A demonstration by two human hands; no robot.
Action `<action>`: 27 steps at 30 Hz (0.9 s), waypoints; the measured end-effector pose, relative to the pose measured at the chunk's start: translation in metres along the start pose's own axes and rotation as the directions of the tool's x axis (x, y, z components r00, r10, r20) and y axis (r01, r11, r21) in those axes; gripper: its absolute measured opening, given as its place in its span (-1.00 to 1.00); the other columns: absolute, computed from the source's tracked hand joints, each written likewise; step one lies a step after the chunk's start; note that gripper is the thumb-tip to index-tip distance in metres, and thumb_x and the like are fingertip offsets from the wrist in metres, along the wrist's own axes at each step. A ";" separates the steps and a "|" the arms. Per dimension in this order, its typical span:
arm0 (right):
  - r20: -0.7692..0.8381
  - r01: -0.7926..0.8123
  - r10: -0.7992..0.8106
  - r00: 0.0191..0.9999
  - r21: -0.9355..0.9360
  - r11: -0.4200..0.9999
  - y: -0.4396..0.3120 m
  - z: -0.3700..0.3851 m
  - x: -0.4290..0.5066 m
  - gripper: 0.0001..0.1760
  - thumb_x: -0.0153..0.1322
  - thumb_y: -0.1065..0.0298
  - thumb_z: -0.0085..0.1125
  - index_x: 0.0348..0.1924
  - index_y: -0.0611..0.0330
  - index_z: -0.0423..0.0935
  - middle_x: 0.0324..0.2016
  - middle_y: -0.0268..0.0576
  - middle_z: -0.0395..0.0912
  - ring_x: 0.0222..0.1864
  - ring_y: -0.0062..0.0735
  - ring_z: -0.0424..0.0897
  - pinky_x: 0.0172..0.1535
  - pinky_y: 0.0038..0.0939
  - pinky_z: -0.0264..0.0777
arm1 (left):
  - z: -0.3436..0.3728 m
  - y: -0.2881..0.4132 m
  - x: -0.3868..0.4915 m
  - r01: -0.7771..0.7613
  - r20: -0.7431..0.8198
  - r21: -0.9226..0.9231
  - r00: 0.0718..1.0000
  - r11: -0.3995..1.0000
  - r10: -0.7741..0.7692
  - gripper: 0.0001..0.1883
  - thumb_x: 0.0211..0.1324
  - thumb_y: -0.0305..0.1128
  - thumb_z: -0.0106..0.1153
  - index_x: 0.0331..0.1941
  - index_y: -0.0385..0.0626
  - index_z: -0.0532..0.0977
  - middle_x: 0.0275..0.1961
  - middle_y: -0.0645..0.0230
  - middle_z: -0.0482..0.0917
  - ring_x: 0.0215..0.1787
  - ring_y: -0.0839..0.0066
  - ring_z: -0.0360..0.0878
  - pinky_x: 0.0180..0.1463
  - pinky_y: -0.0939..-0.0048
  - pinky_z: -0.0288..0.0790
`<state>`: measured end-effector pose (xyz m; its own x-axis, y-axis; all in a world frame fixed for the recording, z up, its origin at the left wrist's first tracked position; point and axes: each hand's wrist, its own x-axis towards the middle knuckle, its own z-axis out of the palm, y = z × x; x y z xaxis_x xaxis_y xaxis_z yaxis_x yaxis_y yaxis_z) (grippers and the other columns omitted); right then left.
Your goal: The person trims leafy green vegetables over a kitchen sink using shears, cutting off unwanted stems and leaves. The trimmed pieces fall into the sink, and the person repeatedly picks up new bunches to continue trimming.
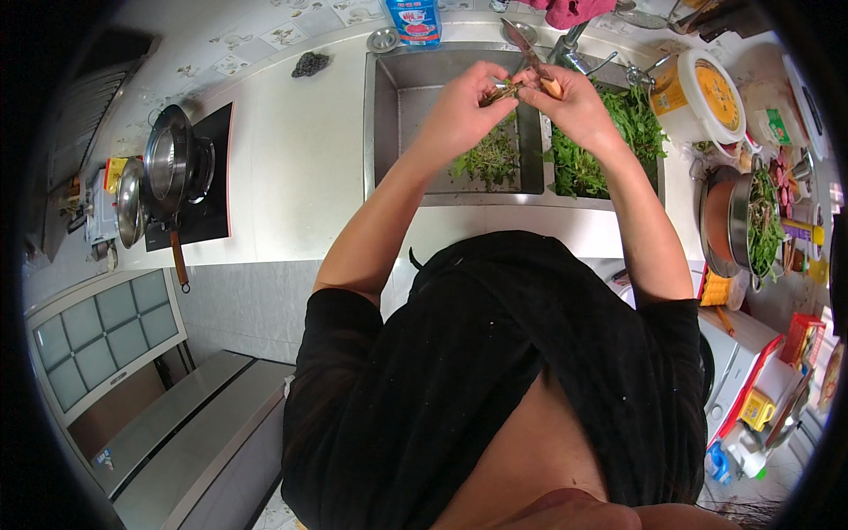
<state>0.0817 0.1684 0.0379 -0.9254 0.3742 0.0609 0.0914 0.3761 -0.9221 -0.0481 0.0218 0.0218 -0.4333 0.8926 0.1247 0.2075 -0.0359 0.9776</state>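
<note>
Above the divider of a stainless steel double sink (457, 199), my left hand (467, 103) pinches a small brownish plant piece (501, 94) between thumb and fingers. My right hand (570, 106) holds a knife (523, 46) with a wooden handle, its blade pointing up and away, and its thumb and fingertips meet the same plant piece. Below my hands, loose green trimmings with thin stems (491, 159) lie in the left basin. Leafy greens (583, 165) fill the right basin, partly hidden by my right hand and forearm.
Behind the sink stand a faucet (570, 50) and a blue detergent bag (416, 23). A black scrubber (310, 64) lies on the counter. At left, a wok (169, 159) sits on the cooktop (215, 199). At right are a white tub (702, 96) and a metal bowl of greens (742, 218).
</note>
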 end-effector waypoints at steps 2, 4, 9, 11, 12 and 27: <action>-0.051 0.000 0.002 0.999 0.039 0.999 0.003 0.003 0.001 -0.79 0.43 0.41 0.23 -0.11 0.30 0.59 -0.34 -0.33 0.63 -0.29 -0.70 0.50 -0.15 -0.55 0.42 | -0.001 0.006 -0.006 -0.102 -0.072 0.315 0.989 0.944 0.130 -0.68 0.19 -0.39 0.25 -0.01 -0.16 0.44 -0.37 0.36 0.62 -0.41 0.54 0.56 -0.30 0.43 0.42; -0.083 0.014 -0.008 0.996 0.069 0.998 0.005 0.006 0.001 -0.79 0.40 0.38 0.25 -0.14 0.29 0.61 -0.39 -0.33 0.62 -0.34 -0.71 0.48 -0.20 -0.54 0.41 | 0.003 0.012 -0.008 -0.164 -0.107 0.465 0.965 0.870 0.239 -0.67 0.16 -0.38 0.24 -0.01 -0.11 0.44 -0.35 0.29 0.64 -0.45 0.39 0.59 -0.36 0.37 0.43; -0.117 -0.003 0.012 0.993 0.076 0.997 0.005 0.009 0.000 -0.78 0.40 0.35 0.25 -0.15 0.28 0.61 -0.40 -0.34 0.61 -0.36 -0.70 0.47 -0.22 -0.54 0.41 | 0.007 0.017 -0.009 -0.277 -0.071 0.699 0.891 0.660 0.449 -0.74 0.18 -0.37 0.19 -0.05 -0.07 0.47 -0.30 0.21 0.66 -0.41 0.13 0.61 -0.38 0.27 0.46; -0.105 -0.039 0.043 0.994 0.044 0.998 0.004 0.009 -0.001 -0.78 0.40 0.35 0.25 -0.15 0.28 0.61 -0.40 -0.34 0.62 -0.37 -0.69 0.48 -0.23 -0.54 0.41 | 0.006 0.016 -0.010 -0.291 -0.032 0.725 0.891 0.624 0.453 -0.77 0.19 -0.36 0.18 -0.08 -0.07 0.48 -0.29 0.21 0.66 -0.39 0.13 0.62 -0.37 0.27 0.47; -0.104 -0.034 0.037 0.994 0.032 0.999 0.003 0.009 -0.001 -0.78 0.40 0.35 0.25 -0.14 0.28 0.61 -0.40 -0.34 0.62 -0.37 -0.69 0.48 -0.23 -0.54 0.41 | 0.007 0.015 -0.009 -0.301 -0.053 0.693 0.885 0.655 0.462 -0.80 0.19 -0.37 0.17 -0.10 -0.06 0.48 -0.32 0.22 0.65 -0.42 0.15 0.61 -0.40 0.25 0.46; -0.005 0.017 -0.017 1.000 0.079 0.997 0.001 0.005 -0.004 -0.76 0.44 0.44 0.21 -0.05 0.32 0.59 -0.27 -0.23 0.69 -0.21 -0.64 0.59 -0.05 -0.52 0.47 | -0.002 0.001 -0.004 0.267 0.153 -0.561 0.964 0.784 -0.219 -0.92 0.35 -0.45 -0.03 -0.16 -0.13 0.44 -0.31 0.29 0.58 -0.41 0.51 0.51 -0.31 0.47 0.39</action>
<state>0.0834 0.1629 0.0349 -0.9251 0.3716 0.0784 0.0458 0.3141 -0.9483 -0.0482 0.0176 0.0229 -0.3292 0.9366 -0.1200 -0.4451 -0.0418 0.8945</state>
